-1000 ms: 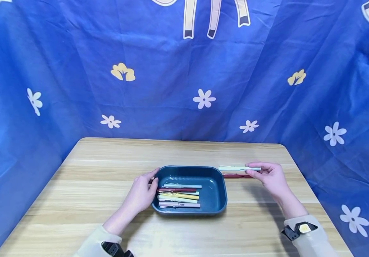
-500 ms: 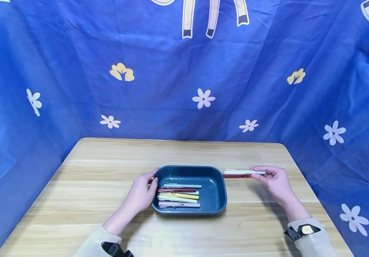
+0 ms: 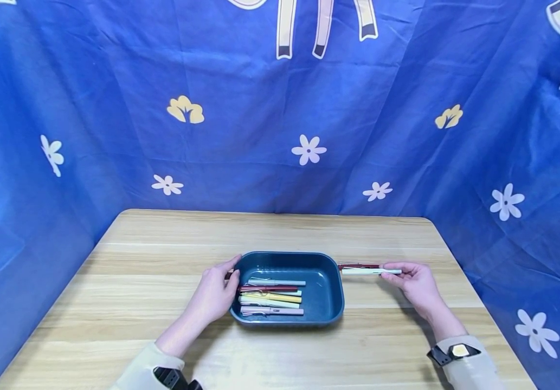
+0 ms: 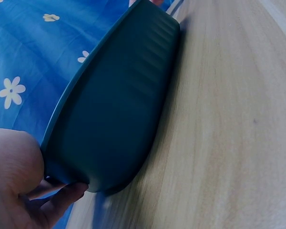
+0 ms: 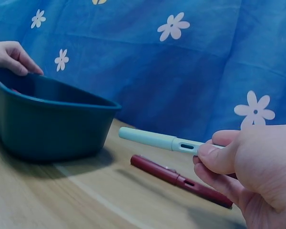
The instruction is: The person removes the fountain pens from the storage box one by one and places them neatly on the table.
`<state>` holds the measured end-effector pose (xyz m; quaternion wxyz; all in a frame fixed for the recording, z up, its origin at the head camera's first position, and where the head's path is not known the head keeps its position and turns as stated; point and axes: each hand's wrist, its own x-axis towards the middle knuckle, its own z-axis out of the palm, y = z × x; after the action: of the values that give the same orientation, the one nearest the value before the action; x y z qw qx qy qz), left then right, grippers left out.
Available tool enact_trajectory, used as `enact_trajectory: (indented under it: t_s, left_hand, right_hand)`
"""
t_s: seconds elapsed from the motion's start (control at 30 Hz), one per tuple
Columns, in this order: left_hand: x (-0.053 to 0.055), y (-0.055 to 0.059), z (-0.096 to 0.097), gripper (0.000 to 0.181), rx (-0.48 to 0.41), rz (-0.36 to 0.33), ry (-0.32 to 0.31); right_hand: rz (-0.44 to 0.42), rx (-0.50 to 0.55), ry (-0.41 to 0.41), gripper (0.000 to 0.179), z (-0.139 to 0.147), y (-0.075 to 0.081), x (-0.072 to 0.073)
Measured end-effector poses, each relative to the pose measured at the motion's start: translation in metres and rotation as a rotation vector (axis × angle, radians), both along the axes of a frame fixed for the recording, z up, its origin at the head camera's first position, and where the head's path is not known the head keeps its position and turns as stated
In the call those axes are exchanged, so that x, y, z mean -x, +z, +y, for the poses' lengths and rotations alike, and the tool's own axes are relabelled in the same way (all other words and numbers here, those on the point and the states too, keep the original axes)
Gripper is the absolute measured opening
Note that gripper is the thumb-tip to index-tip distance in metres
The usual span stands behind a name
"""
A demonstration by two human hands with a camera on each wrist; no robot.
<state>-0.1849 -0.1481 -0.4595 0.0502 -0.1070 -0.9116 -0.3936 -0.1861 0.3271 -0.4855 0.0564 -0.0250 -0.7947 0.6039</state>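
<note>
A dark teal plastic box sits on the table, its left end gripped by my left hand. In the left wrist view, fingertips press on the box's outside wall. To the right of the box, my right hand pinches a mint-green pen near one end, holding it above the tabletop. Behind and below that lies a dark red pen on the wood. Inside the box, several capped pens lie side by side, among them a yellow pen and a lilac pen.
The wood-grain table runs back to a blue curtain printed with flowers, which hangs behind it and along both sides. Table surface shows in front of the box and beyond it.
My right hand has moved right and toward the person with the mint-green pen, which now passes in front of the red pen rather than behind it. My left hand and the box stay put.
</note>
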Motion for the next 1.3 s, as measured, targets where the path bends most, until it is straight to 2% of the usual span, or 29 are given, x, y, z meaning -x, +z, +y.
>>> enact_trajectory:
  t_s: [0.27, 0.6, 0.83, 1.03, 1.3]
  left_hand:
    - [0.001, 0.0, 0.002, 0.046, 0.004, 0.007, -0.001]
    - [0.0, -0.002, 0.001, 0.045, -0.014, -0.018, -0.007]
    - [-0.001, 0.0, -0.001, 0.045, -0.004, -0.002, -0.004]
    - [0.001, 0.0, 0.0, 0.045, -0.005, -0.003, -0.007]
    - [0.002, 0.0, 0.0, 0.045, -0.003, -0.011, -0.007]
  right_hand:
    - [-0.016, -0.009, 0.014, 0.032, 0.003, -0.009, -0.001]
    - [-0.04, -0.014, 0.027, 0.03, 0.006, -0.02, 0.0]
    - [-0.053, -0.06, 0.062, 0.026, 0.006, -0.024, 0.005]
    - [0.028, -0.206, 0.119, 0.019, 0.011, -0.024, 0.01]
    - [0.1, -0.262, 0.183, 0.015, 0.016, -0.028, 0.018]
